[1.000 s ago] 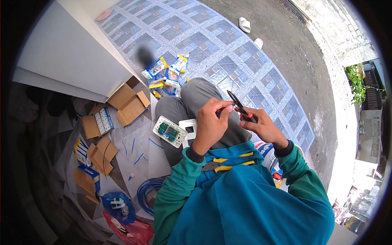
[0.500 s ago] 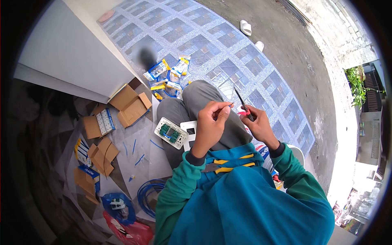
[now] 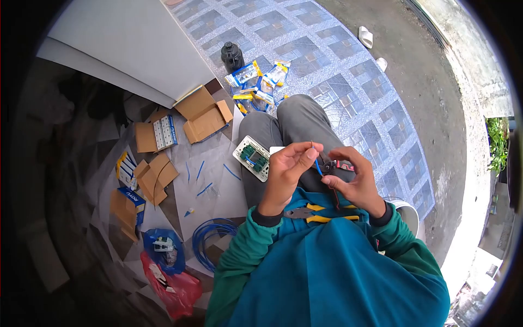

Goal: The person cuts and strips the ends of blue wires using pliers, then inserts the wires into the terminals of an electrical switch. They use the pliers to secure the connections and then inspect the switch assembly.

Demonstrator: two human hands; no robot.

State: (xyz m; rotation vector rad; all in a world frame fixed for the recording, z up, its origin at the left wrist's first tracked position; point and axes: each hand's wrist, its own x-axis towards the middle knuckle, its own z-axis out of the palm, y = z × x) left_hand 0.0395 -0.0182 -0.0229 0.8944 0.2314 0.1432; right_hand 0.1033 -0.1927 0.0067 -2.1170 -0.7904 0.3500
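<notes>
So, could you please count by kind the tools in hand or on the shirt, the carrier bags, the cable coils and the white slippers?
Tools: 2 (red-handled tool in the right hand, yellow-handled pliers on the shirt)
Carrier bags: 2 (blue bag, red bag)
Cable coils: 1 (blue coil)
White slippers: 2
Total: 7

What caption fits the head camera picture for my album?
Left hand pinching a thin blue wire, right hand holding a red and black metal tool above grey trousers.
</notes>
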